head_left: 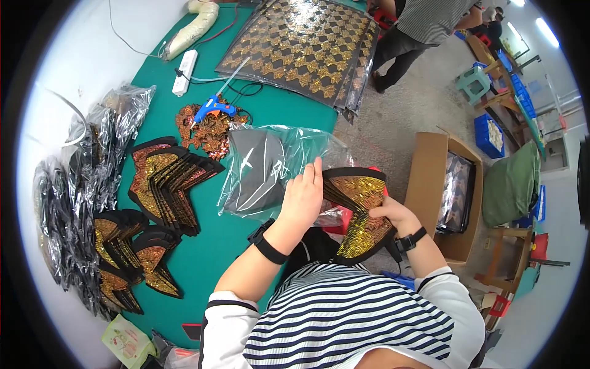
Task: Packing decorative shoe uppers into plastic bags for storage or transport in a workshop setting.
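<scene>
My left hand (pixel 302 200) grips the edge of a clear plastic bag (pixel 270 169) that lies on the green table (pixel 270 111) with a dark grey piece inside. My right hand (pixel 393 215) holds a stack of black pieces covered with gold sequins (pixel 362 212), just right of the bag's mouth and touching it. Both wrists wear black bands.
Fanned stacks of black-and-gold pieces (pixel 172 184) lie left of the bag. A blue glue gun (pixel 212 109) rests on a pile of trimmings. Large sequined sheets (pixel 301 46) lie at the back. Bagged pieces (pixel 80 203) line the left edge. An open cardboard box (pixel 445 197) stands right. A person (pixel 424 24) stands behind.
</scene>
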A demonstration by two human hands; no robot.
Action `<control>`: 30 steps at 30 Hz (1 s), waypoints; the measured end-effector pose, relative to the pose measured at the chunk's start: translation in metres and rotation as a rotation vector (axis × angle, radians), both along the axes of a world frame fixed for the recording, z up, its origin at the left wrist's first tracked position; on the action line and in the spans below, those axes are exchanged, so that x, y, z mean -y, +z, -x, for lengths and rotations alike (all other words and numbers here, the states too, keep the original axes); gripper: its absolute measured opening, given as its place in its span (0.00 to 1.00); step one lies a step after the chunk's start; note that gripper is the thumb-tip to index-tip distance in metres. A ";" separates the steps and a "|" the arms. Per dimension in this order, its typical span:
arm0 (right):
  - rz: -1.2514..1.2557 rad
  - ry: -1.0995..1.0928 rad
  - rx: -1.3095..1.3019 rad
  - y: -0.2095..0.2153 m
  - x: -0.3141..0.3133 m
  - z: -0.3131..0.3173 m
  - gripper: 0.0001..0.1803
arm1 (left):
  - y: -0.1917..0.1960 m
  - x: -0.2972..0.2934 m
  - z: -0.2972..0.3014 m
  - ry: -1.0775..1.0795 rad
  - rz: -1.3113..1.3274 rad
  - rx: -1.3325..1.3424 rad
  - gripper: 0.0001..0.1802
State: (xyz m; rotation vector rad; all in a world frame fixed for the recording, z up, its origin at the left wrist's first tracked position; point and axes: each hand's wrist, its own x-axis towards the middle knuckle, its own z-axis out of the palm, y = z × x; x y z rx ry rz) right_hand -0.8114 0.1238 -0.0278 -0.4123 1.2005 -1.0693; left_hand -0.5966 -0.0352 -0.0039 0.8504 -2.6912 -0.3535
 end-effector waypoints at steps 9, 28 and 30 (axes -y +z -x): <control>-0.123 0.284 0.037 0.016 0.061 -0.007 0.30 | 0.011 -0.031 -0.012 -0.156 0.090 -0.018 0.34; -0.068 0.121 0.464 -0.035 0.090 0.012 0.25 | -0.026 -0.107 -0.008 0.773 -0.926 -0.664 0.25; -0.068 0.127 0.523 -0.027 0.090 0.009 0.24 | -0.025 -0.106 0.006 0.838 -0.771 -0.431 0.27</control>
